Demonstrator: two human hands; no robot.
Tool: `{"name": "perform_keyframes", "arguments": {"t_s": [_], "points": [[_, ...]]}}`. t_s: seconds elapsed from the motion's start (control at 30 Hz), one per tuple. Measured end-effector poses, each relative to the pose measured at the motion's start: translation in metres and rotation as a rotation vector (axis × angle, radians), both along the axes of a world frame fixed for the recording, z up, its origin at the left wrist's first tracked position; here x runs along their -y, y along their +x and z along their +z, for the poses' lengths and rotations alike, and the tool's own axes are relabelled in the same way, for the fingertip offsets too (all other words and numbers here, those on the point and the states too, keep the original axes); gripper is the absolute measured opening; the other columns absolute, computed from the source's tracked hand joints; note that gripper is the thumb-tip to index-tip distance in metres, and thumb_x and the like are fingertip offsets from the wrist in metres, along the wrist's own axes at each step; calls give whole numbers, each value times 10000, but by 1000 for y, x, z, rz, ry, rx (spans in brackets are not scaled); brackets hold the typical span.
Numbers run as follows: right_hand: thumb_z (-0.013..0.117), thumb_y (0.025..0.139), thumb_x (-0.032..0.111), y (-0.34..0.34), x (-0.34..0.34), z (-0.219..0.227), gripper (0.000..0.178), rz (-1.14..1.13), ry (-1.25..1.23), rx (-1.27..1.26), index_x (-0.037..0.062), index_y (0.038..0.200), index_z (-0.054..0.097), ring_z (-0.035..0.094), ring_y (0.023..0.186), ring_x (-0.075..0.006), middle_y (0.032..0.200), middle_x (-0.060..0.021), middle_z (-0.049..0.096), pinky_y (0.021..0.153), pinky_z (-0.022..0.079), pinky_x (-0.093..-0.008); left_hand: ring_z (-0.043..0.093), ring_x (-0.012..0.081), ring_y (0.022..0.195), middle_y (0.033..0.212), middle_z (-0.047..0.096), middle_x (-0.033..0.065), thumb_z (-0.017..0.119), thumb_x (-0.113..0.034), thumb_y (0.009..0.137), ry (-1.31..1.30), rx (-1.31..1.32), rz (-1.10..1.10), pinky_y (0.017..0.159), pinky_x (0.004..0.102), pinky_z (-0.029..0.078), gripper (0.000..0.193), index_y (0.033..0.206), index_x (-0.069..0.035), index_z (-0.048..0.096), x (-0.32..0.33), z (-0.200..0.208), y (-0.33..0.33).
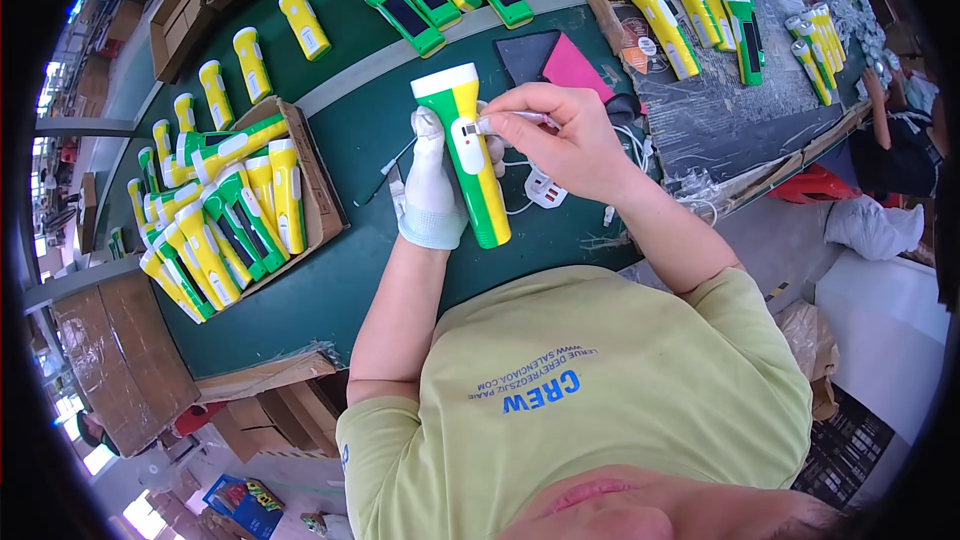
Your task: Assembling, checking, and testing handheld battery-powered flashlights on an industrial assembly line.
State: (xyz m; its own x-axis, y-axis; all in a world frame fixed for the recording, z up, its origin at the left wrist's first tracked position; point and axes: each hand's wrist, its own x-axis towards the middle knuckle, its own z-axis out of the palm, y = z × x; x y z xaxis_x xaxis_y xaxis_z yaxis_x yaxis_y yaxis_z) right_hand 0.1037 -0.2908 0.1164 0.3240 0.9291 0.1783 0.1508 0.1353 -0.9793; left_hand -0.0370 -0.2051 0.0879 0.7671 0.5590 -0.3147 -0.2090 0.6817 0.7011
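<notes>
My left hand (431, 190), in a white glove, is wrapped round the body of a green and yellow flashlight (488, 210). The flashlight stands nearly upright in the picture, its white-rimmed head away from me. Between the thumb and fingers of my bare right hand (575, 140) is a USB plug (478, 127) on a thin cable. The plug's metal end is at the white panel on the flashlight's side, by a small port; whether it is inserted I cannot tell. Beyond the right hand lies a white multi-port USB charger (545, 188).
A cardboard box (322, 185) full of flashlights stands on the left of the green table (365, 260). Flashlights (403, 15) are lined up at the back, more (662, 25) at the right. A pink and dark pouch (575, 65) lies behind my right hand. Another person (900, 130) is at far right.
</notes>
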Motion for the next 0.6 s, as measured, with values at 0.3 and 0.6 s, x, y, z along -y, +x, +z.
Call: {"name": "perform_keyframes", "arguments": {"t_s": [0.3,0.6], "points": [[668,759,20,-10,-1,11,64,-140,312,615,31,808,627,613,601,-283,723,-116,643,529,475,-320,598,150,868,1077,581,89,542,-352,966,791,-160,412,757,303,505,477,1279,-17,408,14,-3,-5],[677,872,117,60,8,-46,158,-226,-154,-525,34,1005,668,589,737,-49,840,4,654,641,450,-186,515,179,681,794,524,73,326,-796,846,241,101,257,621,317,445,827,1117,-33,495,1,35,-15]]}}
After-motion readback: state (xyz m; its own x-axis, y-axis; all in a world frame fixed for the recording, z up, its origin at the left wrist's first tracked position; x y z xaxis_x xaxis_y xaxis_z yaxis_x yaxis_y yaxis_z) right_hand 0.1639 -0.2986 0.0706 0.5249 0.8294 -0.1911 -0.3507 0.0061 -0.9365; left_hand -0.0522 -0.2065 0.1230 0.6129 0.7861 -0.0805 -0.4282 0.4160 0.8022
